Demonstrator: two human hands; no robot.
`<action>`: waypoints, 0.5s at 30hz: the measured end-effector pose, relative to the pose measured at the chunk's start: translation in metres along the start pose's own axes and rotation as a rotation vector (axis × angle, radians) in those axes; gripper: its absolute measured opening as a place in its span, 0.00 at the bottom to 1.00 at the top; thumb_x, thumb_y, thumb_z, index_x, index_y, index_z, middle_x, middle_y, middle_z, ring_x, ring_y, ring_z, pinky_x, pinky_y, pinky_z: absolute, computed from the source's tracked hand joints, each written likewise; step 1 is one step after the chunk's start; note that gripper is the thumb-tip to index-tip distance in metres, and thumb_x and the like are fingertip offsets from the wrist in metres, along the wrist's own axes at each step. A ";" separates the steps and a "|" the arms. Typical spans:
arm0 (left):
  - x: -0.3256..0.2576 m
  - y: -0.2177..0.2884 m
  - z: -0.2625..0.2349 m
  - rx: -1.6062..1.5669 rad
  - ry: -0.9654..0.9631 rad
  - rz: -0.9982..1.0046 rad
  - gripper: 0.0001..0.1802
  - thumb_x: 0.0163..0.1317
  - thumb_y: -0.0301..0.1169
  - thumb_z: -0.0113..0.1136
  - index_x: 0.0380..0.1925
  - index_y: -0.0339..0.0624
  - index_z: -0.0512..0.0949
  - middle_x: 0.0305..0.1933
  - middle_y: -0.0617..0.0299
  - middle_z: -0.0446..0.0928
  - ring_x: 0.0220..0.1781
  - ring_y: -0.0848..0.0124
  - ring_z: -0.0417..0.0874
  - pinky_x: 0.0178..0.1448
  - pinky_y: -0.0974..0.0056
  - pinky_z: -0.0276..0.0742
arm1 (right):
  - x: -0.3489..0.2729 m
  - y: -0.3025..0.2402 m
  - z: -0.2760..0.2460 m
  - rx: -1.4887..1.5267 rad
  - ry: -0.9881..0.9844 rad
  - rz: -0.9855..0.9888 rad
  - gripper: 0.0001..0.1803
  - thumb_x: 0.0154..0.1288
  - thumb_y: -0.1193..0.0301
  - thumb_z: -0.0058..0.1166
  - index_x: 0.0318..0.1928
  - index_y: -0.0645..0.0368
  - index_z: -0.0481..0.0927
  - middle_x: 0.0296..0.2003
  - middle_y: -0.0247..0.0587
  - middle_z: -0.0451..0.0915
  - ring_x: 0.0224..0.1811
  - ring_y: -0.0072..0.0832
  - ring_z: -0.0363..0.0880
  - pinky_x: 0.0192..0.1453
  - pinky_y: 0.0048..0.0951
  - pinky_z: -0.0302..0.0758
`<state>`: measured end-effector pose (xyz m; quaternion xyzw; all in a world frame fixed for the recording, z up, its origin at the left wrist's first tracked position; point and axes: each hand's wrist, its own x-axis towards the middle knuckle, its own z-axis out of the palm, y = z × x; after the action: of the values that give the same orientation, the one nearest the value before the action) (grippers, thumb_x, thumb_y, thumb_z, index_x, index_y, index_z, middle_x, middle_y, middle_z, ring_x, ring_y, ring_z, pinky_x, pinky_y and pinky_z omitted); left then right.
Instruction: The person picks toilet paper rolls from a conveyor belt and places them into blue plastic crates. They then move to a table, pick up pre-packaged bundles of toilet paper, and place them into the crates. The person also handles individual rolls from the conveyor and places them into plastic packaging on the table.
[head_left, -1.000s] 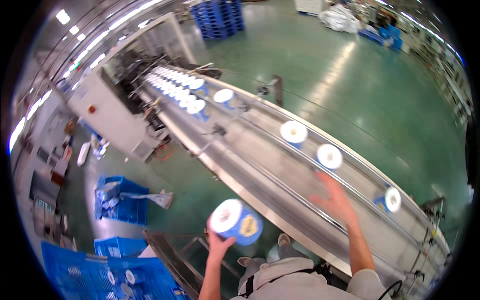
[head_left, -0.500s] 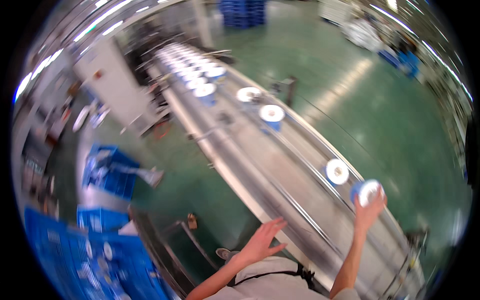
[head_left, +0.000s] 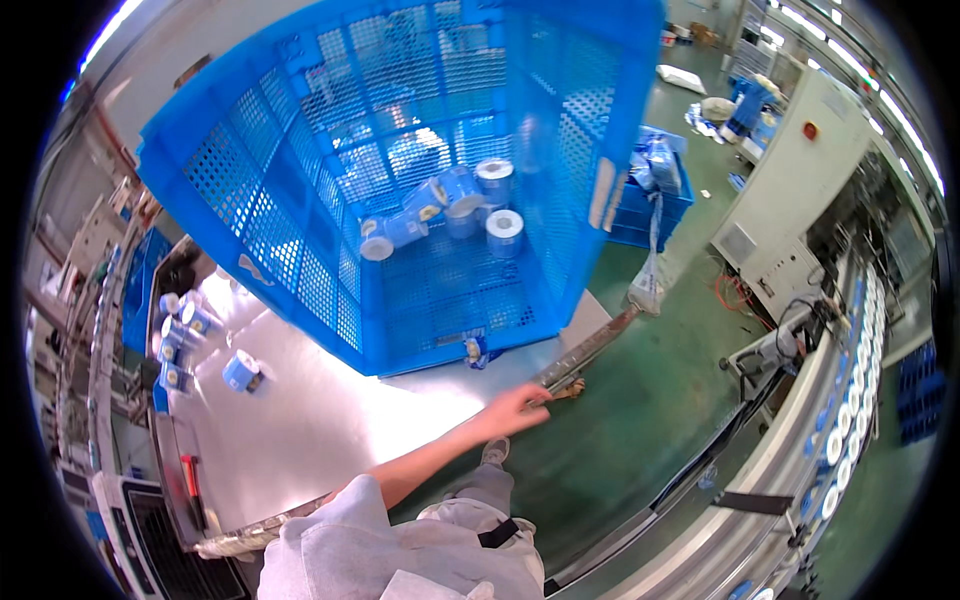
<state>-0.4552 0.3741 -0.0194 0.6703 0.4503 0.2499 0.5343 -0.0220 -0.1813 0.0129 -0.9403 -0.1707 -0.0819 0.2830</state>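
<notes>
My left hand [head_left: 515, 411] reaches out over the near edge of a shiny metal table [head_left: 300, 430], with its fingers loosely apart and nothing in them. My right hand is out of view. Just beyond the left hand stands a large blue perforated crate [head_left: 560, 150], its open side turned toward me. Inside lie several blue-wrapped paper rolls [head_left: 505, 233], some upright and some on their sides. A small crumpled blue-and-white piece [head_left: 478, 351] sits at the crate's near edge. To the left, more wrapped rolls [head_left: 241, 371] are scattered on the metal table.
At the right, a conveyor [head_left: 690, 530] carries rows of rolls [head_left: 848, 415], with a pale machine cabinet [head_left: 800, 165] behind it. Another blue crate [head_left: 648, 215] stands on the green floor, plastic hanging from it. A red-handled tool [head_left: 191, 478] lies along the table's left edge.
My view has swung left from the conveyor to the crate and metal table. The right hand, which was at a roll on the conveyor, has left the picture. The left hand remains empty.
</notes>
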 end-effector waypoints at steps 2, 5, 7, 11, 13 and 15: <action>0.024 -0.050 -0.058 -0.027 0.267 -0.086 0.26 0.63 0.41 0.67 0.58 0.43 0.76 0.55 0.52 0.80 0.55 0.59 0.82 0.56 0.57 0.80 | 0.022 -0.114 0.022 0.164 -0.068 -0.040 0.31 0.75 0.61 0.53 0.69 0.70 0.64 0.57 0.70 0.76 0.58 0.53 0.79 0.63 0.47 0.77; 0.083 -0.114 -0.147 0.191 0.540 -0.044 0.34 0.57 0.38 0.71 0.62 0.38 0.72 0.61 0.46 0.76 0.61 0.50 0.78 0.64 0.52 0.76 | 0.011 -0.292 0.052 0.203 -0.111 -0.096 0.16 0.73 0.72 0.58 0.55 0.71 0.80 0.48 0.56 0.84 0.51 0.41 0.84 0.60 0.37 0.80; 0.127 -0.150 -0.208 0.537 0.721 0.017 0.41 0.53 0.37 0.73 0.64 0.32 0.67 0.66 0.42 0.71 0.67 0.45 0.72 0.70 0.49 0.70 | 0.003 -0.361 0.075 0.247 -0.308 -0.150 0.18 0.74 0.71 0.58 0.58 0.70 0.79 0.50 0.57 0.84 0.54 0.41 0.83 0.61 0.36 0.79; 0.218 -0.164 -0.336 0.739 0.991 0.035 0.47 0.51 0.39 0.76 0.66 0.30 0.64 0.70 0.36 0.66 0.72 0.41 0.66 0.76 0.48 0.64 | -0.013 -0.380 0.139 0.160 -0.664 -0.336 0.22 0.74 0.68 0.56 0.62 0.68 0.76 0.53 0.57 0.83 0.58 0.41 0.81 0.65 0.37 0.76; 0.245 -0.168 -0.378 0.811 1.001 0.052 0.52 0.51 0.41 0.77 0.70 0.28 0.59 0.74 0.35 0.62 0.75 0.41 0.62 0.77 0.48 0.62 | -0.029 -0.383 0.161 0.120 -0.804 -0.351 0.22 0.74 0.67 0.56 0.62 0.67 0.77 0.53 0.56 0.83 0.58 0.41 0.81 0.66 0.38 0.75; 0.264 -0.177 -0.402 0.757 0.993 0.056 0.56 0.49 0.44 0.78 0.72 0.27 0.57 0.75 0.35 0.61 0.77 0.42 0.60 0.77 0.48 0.61 | -0.067 -0.451 0.185 0.111 -0.813 -0.402 0.21 0.73 0.66 0.57 0.60 0.67 0.79 0.53 0.53 0.84 0.57 0.41 0.82 0.65 0.40 0.74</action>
<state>-0.7189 0.8053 -0.1027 0.6286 0.6845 0.3687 -0.0201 -0.2394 0.2561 0.0700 -0.8276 -0.4513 0.2499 0.2215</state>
